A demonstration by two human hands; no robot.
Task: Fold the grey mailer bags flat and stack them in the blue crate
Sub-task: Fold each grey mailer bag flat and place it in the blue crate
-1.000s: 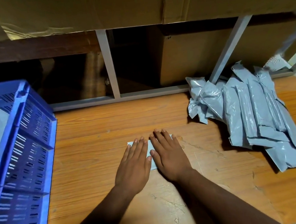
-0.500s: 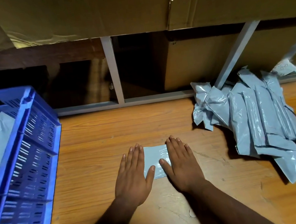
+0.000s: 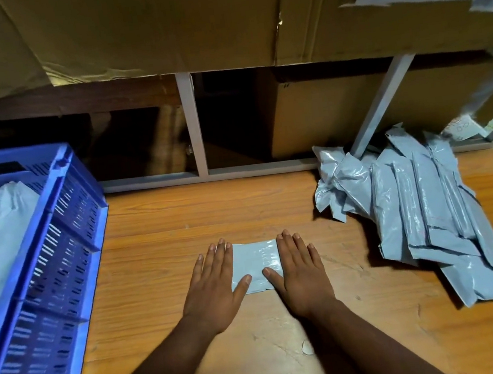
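Wooden table (image 3: pixel 161 261): left hand (image 3: pixel 213 288) and right hand (image 3: pixel 300 274), both flat with fingers straight, press a folded mailer bag (image 3: pixel 255 265); blue crate (image 3: pixel 67 241) sits left.

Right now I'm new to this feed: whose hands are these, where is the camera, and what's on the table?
No machine here: a person works bare-handed, and the one picture comes from a camera on their head, looking forward and down. The left hand and right hand lie flat with straight fingers, pressing a folded grey bag onto the wooden table. Neither has a grip on anything. A blue crate at the left already holds bags. A pile of unfolded bags lies at the right. Cardboard boxes sit on a shelf behind.
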